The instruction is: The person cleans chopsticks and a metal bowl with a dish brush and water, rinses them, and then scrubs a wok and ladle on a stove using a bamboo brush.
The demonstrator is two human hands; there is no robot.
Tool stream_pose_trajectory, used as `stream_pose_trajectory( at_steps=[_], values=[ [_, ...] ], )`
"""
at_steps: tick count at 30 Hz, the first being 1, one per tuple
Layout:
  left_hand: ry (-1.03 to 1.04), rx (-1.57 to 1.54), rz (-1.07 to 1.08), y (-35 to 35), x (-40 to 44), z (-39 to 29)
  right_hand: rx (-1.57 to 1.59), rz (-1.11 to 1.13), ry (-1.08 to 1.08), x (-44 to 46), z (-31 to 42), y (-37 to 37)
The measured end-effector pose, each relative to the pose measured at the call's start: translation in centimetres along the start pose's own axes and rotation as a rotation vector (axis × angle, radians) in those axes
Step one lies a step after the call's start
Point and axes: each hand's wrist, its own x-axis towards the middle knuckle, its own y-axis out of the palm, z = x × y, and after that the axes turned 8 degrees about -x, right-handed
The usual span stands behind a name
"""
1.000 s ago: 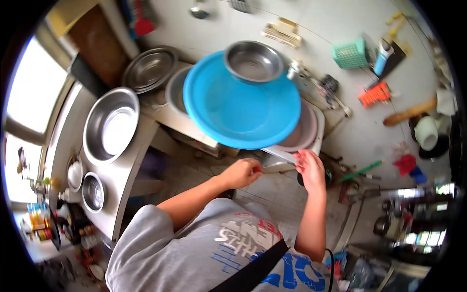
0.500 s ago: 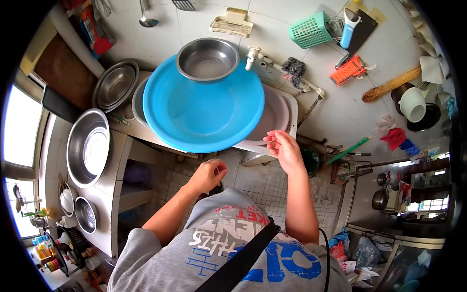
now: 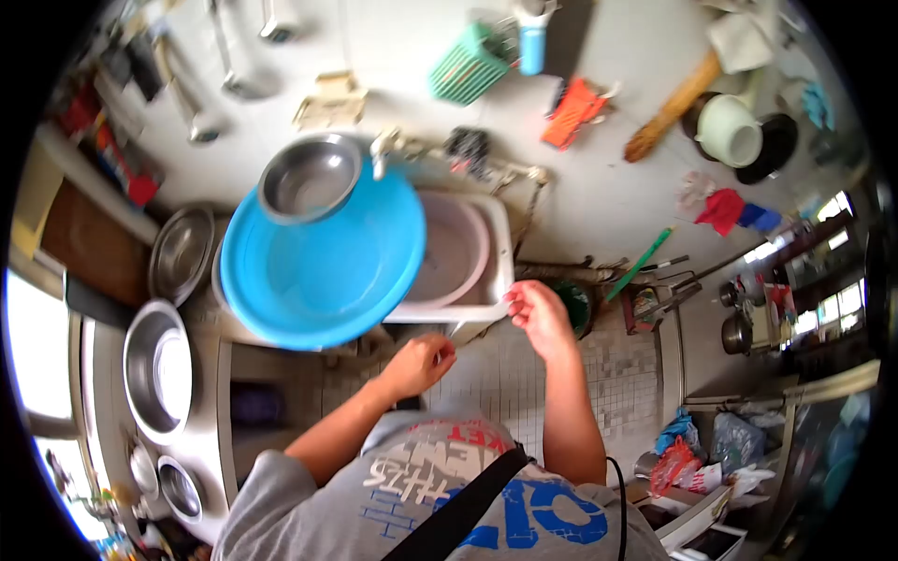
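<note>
My left hand (image 3: 418, 365) is held in the air below the blue basin, its fingers curled together; whether anything is inside them is hidden. Off to the right, my right hand (image 3: 540, 316) hovers by the front corner of the white sink (image 3: 502, 245), fingers loosely bent and partly apart, holding nothing visible. The large blue basin (image 3: 327, 280) rests over the sink and counter, with a metal bowl (image 3: 311, 178) on its far rim. A pink basin (image 3: 449, 251) sits in the sink, partly covered by the blue one.
Metal basins (image 3: 159, 371) stand on the left counter (image 3: 208, 411). A tap (image 3: 381, 151), a green basket (image 3: 470, 65), an orange item (image 3: 572, 114) and a brush (image 3: 669, 109) are along the wall. Plastic bags (image 3: 739, 439) lie at the lower right; a tiled floor (image 3: 486, 374) shows below.
The view has swung right, so the basins and sink appear farther left. My hands keep nearly the same pose, and my right hand now appears beside the sink's corner.
</note>
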Motion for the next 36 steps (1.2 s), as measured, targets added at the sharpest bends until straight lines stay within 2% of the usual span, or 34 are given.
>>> stream_pose_trajectory(
  at_steps=[5,11,15,21,23,25,27,32,36],
  values=[
    [-0.009,-0.002,0.058,1.0,0.5,0.0,-0.048,-0.081,-0.099,1.0,4.0,-1.9],
    [-0.100,0.010,0.074,0.1,1.5,-1.4,-0.020,-0.302,-0.448,3.9,15.3,-2.8],
    [-0.012,-0.016,0.030,-0.6,2.3,-2.6,-0.049,-0.391,-0.632,6.4,20.1,-4.1],
    [-0.060,-0.034,-0.015,-0.5,2.6,-1.5,-0.446,-0.832,-0.806,12.5,23.5,-10.2],
    [-0.072,-0.024,-0.054,0.1,2.6,-0.4,-0.599,-0.952,-0.969,14.9,25.1,-12.8],
    [-0.152,-0.022,-0.091,1.1,3.2,-0.6,-0.908,-1.054,-1.082,16.4,27.1,-15.2],
    [-0.184,0.032,-0.105,2.2,4.2,-1.6,-1.004,-1.092,-1.085,16.7,28.6,-15.4],
    [-0.356,0.005,-0.230,6.9,7.0,-2.3,-1.117,-0.962,-1.045,17.7,31.9,-16.0],
    [-0.362,0.028,-0.311,11.3,9.3,-3.4,-1.197,-1.071,-1.002,19.4,33.2,-16.8]
  ],
)
